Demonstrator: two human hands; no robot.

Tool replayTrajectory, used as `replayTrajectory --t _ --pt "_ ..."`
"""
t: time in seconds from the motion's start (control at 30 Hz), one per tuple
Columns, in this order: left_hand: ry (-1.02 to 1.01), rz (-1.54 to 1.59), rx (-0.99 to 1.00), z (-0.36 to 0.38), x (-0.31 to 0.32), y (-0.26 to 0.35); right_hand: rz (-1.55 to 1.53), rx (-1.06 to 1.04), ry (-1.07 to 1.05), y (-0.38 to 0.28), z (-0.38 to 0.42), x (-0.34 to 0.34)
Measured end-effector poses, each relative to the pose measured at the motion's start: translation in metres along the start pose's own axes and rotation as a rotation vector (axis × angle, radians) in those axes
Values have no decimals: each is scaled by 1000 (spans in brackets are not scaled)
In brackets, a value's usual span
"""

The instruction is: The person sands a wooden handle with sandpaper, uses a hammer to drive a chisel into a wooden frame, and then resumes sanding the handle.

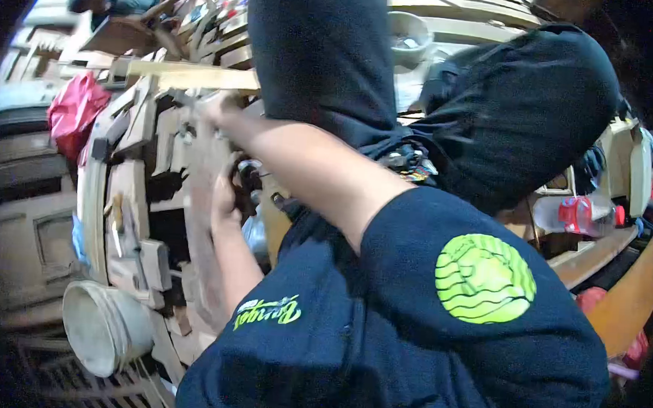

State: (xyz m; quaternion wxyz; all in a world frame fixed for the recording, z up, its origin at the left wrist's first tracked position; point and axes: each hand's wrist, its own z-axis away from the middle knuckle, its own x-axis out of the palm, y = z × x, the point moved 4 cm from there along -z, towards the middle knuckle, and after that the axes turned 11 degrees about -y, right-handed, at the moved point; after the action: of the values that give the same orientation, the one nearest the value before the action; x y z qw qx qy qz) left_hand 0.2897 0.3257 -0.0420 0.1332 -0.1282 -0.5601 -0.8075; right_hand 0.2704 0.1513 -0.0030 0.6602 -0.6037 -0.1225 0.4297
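Note:
My right hand, blurred by motion, is at the upper end of a long brown board. It is closed around something I cannot make out, and a dark shape sticks out beside it. Lower down, my left hand grips the edge of the same board. A pale wooden strip lies crosswise just above my right hand. Small dark metal parts show to the right of my left hand.
Wood pieces and carved panels fill the left side. A white bucket stands lower left, a pink bag upper left. Another person is at the top left. A bottle with a red label lies at the right.

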Motion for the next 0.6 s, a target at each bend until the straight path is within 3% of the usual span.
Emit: replayTrajectory --t 0.03,0.07,0.1,0.13,0.17,0.3,0.37,0.57,0.6 --pt "165 -267 126 0 -3 8 -275 -53 479 22 -8 -1" --pt "300 -749 247 12 5 24 -235 -82 926 74 -76 12" --pt "433 -1236 345 25 22 39 -407 302 669 58 -22 -10" --pt "526 -1437 499 36 38 50 -446 169 661 29 19 -24" --pt "564 -1513 507 46 57 61 -487 39 655 13 41 -30" --pt "469 -1631 720 60 79 72 -343 11 783 19 28 -29" --pt "429 -1620 876 63 87 76 -515 7 736 18 42 -32" --pt "497 -1726 985 74 98 80 -466 -54 696 15 34 -26" --pt "472 -1694 1017 74 96 80 -597 52 657 19 34 -21"
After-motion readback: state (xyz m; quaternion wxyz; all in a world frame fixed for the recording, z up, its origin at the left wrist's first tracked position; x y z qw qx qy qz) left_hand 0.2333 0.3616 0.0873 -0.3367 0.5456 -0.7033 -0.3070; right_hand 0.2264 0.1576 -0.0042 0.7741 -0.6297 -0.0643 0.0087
